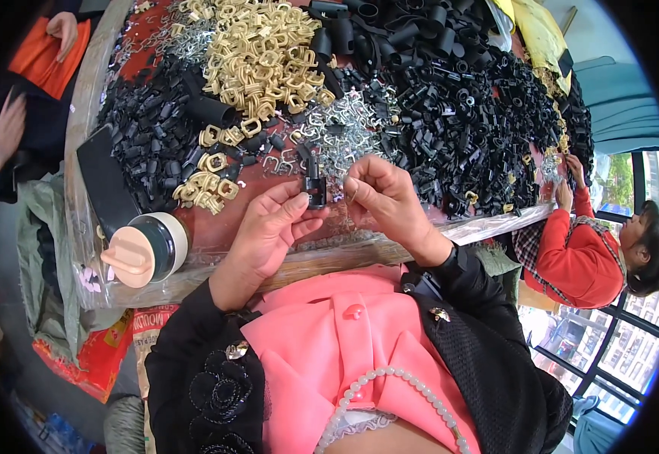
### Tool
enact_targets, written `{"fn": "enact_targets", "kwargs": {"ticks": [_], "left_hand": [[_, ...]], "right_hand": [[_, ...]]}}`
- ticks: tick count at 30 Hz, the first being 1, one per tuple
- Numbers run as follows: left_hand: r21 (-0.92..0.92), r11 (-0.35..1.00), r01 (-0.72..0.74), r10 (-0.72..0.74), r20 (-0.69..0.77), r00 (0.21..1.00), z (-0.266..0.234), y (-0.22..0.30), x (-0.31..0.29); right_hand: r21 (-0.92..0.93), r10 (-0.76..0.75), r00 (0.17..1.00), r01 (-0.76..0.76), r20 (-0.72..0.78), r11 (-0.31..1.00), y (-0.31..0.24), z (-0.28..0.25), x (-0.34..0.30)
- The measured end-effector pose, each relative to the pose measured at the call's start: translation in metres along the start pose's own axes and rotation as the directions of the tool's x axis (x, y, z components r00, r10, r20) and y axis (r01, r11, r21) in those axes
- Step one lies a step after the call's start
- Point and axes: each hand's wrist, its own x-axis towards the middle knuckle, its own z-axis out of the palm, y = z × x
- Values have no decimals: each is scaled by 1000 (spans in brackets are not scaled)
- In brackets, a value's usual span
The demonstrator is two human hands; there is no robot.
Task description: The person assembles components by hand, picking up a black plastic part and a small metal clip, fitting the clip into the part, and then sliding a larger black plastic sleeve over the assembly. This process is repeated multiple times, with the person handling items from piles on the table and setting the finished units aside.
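Above the table's near edge, my left hand [267, 231] pinches a small black plastic part [315, 189] between thumb and fingers, its narrow arm pointing upward. Just to the right, my right hand [388, 198] has thumb and forefinger pressed together at chest height. Whatever lies in that pinch is too small to make out. Beyond both hands spreads a heap of bent silvery metal clips [344, 130]. Beige plastic buckle-shaped pieces [263, 64] form a tall pile behind, and a few more beige pieces [207, 191] lie nearer on the left.
Black plastic parts [465, 129] cover the table's right side, others [148, 144] the left. A lidded cup [134, 256] and a dark flat phone-like slab [107, 181] sit at the left edge. A co-worker in red sleeves [583, 261] reaches in from the right; another person's hands [9, 129] show left.
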Motion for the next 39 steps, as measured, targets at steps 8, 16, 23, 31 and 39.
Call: {"fn": "enact_targets", "kwargs": {"ticks": [8,16,23,31,39], "left_hand": [[-7,999,53,-52,62,997,8,1,4],[-35,993,112,-108,84,991,3,0,3],[42,993,108,-111,67,992,2,-4,-2],[226,973,41,-43,4,999,-1,5,-15],[113,993,-17,29,-110,994,-16,18,-34]], "right_hand": [[-2,-73,997,73,-19,997,-6,7,-5],[-496,-507,856,486,103,720,2,7,2],[-560,-459,848,524,267,642,-2,4,-1],[111,18,981,-40,192,993,11,15,6],[-813,-567,701,575,433,89,-11,7,102]]}}
